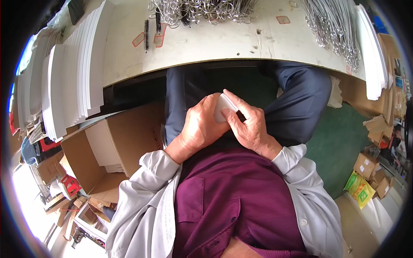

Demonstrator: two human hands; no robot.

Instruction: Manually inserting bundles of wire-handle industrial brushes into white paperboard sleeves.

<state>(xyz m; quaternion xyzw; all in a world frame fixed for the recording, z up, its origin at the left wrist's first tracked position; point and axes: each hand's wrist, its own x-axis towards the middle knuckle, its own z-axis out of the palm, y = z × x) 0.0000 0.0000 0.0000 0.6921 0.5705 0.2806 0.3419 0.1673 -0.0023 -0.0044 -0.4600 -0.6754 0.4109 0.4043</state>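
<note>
Gripping together at centre frame, the left hand (200,122) and right hand (250,129) clasp a small white packet (223,104); it looks light, stiffish, probably best held by its edges.

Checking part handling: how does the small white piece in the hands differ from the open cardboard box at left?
Colour: the small white piece is white; the open cardboard box is brown.
Size: the piece is small enough to be partly covered by fingers; the box is far larger.
Support: left hand and right hand hold the piece; neither touches the box.
Shared: both are off the table.
</note>
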